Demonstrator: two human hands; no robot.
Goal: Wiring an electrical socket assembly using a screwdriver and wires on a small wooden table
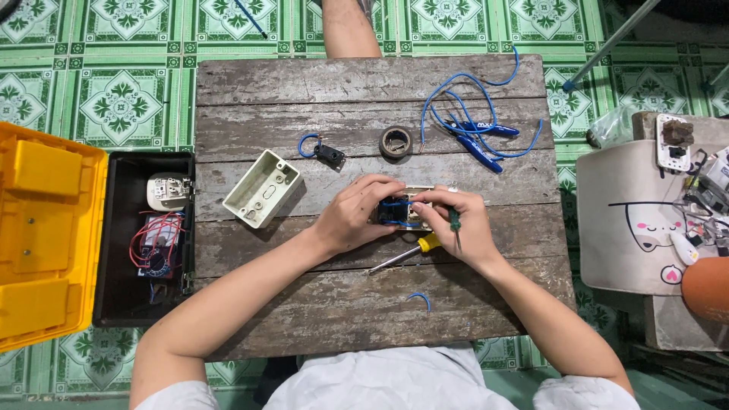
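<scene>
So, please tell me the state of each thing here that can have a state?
toolbox: open, yellow lid folded back
mounting box: empty, hollow side up
switch plate: held in both hands, blue wires attached
left hand: gripping the plate
right hand: on the plate, holding a green-handled tool
yellow screwdriver: lying flat, partly under the right hand
tape roll: lying flat
blue pliers: lying down among blue wire

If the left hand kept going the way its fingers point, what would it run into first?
The left hand points right, toward the switch module it already touches; just beyond lie the right hand fingers and the green-handled screwdriver they hold. Depth looks flat on the wooden board.
</scene>
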